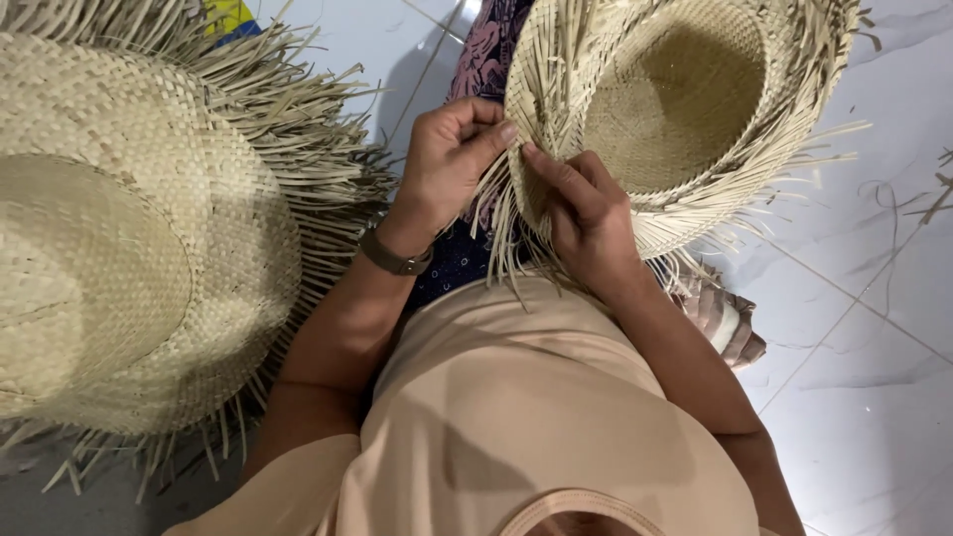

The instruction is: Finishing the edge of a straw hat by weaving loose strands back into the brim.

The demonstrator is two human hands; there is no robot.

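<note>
A half-woven straw hat (685, 99) lies open side up on my lap, loose pale strips fringing its brim. My left hand (449, 159) pinches strips at the near edge of the brim, thumb pressed against the weave; a brown watch strap circles that wrist. My right hand (586, 213) grips the same edge just beside it, index finger pushing a strip into the weave. Both hands touch the brim within a few centimetres of each other.
A stack of woven straw hats (119, 228) with ragged fringes fills the left side on the white tiled floor (874, 328). Loose straw scraps (923, 199) lie at the right. A folded striped cloth (730, 328) sits by my right elbow.
</note>
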